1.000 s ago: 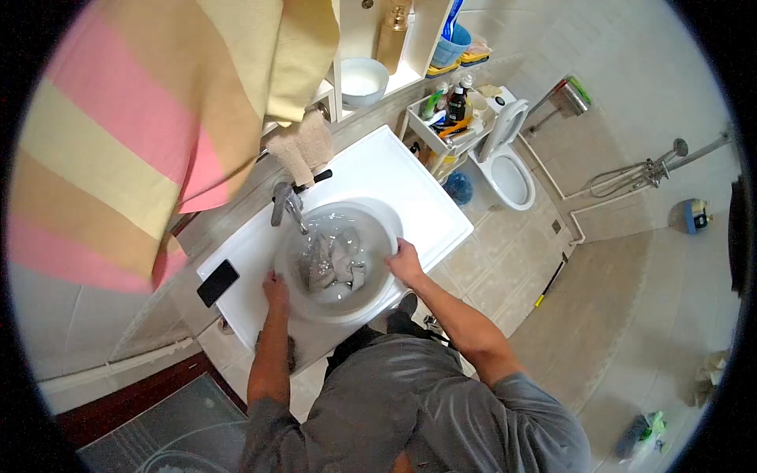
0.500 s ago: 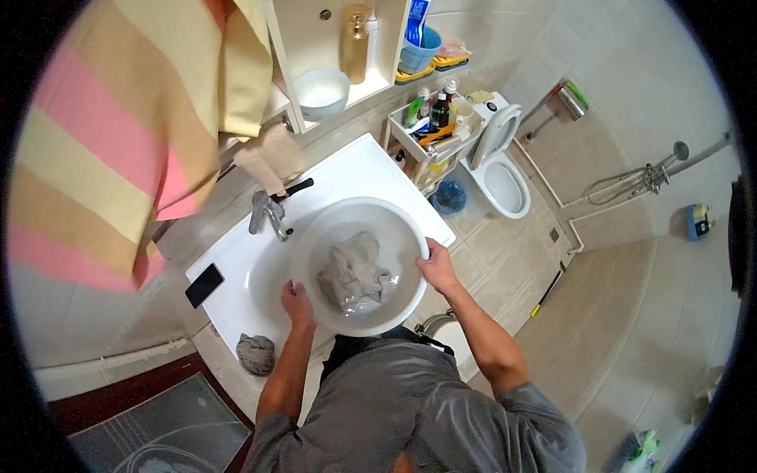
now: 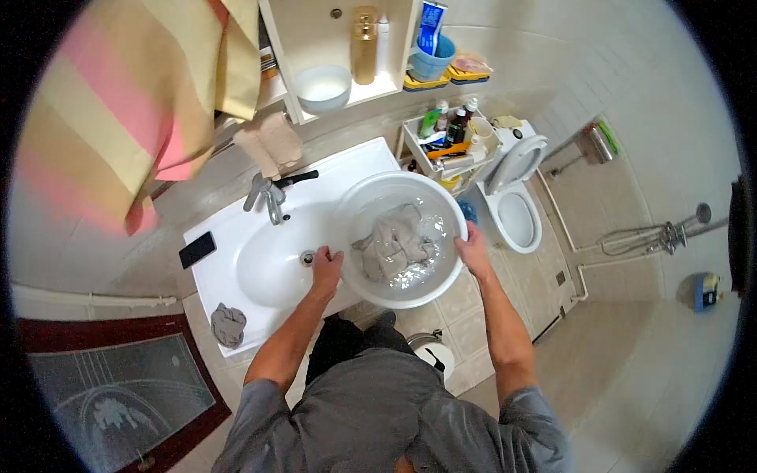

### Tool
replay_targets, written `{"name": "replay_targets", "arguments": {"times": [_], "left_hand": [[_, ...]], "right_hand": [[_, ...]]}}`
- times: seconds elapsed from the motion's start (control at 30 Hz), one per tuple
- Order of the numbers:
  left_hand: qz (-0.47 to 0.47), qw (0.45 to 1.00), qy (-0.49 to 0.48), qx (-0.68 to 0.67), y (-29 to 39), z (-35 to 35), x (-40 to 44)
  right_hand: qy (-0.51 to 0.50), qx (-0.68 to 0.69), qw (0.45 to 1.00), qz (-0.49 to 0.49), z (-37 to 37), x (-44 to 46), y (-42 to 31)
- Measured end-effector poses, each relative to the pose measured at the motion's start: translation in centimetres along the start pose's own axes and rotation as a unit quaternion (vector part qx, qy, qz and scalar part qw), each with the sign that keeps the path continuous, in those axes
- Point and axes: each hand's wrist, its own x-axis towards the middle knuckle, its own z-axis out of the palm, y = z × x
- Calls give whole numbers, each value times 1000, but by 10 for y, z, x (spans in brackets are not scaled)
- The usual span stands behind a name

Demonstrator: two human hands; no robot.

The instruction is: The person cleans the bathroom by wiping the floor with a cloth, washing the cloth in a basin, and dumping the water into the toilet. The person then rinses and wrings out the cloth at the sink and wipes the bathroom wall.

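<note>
A white wash basin (image 3: 451,276) holds water and a soaked grey cloth (image 3: 394,240). It is over the right part of the white sink counter (image 3: 359,162), its right side reaching past the counter's edge. My right hand (image 3: 473,251) is closed on the basin's right rim. At the left rim, my left hand (image 3: 326,272) is also closed on the basin, fingers partly hidden. The sink bowl (image 3: 264,264) with its drain shows left of my left hand. A crumpled grey cloth (image 3: 229,325) lies on the counter's near left corner.
A faucet (image 3: 272,203) with a black handle stands behind the sink bowl, and a phone (image 3: 197,250) lies at the left edge. A toiletry cart (image 3: 461,167) and a toilet (image 3: 516,217) are at the right. A striped towel (image 3: 118,134) hangs at upper left.
Both hands have moved the basin to the right across the sink, uncovering the drain. The water now shows more ripples. The view has shifted as well.
</note>
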Motion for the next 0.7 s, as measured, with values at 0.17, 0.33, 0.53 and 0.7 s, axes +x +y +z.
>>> {"name": "replay_targets", "arguments": {"times": [0.17, 0.33, 0.53, 0.7], "left_hand": [[32, 997, 33, 57, 22, 12, 2], [36, 995, 14, 93, 36, 4, 4], [280, 888, 197, 306, 75, 13, -30], [155, 980, -120, 32, 95, 43, -45]], "right_hand": [[-2, 14, 1000, -4, -1, 9, 7], [7, -101, 995, 16, 5, -4, -8], [51, -372, 924, -67, 20, -14, -85], [-114, -368, 921, -53, 83, 24, -82]]}}
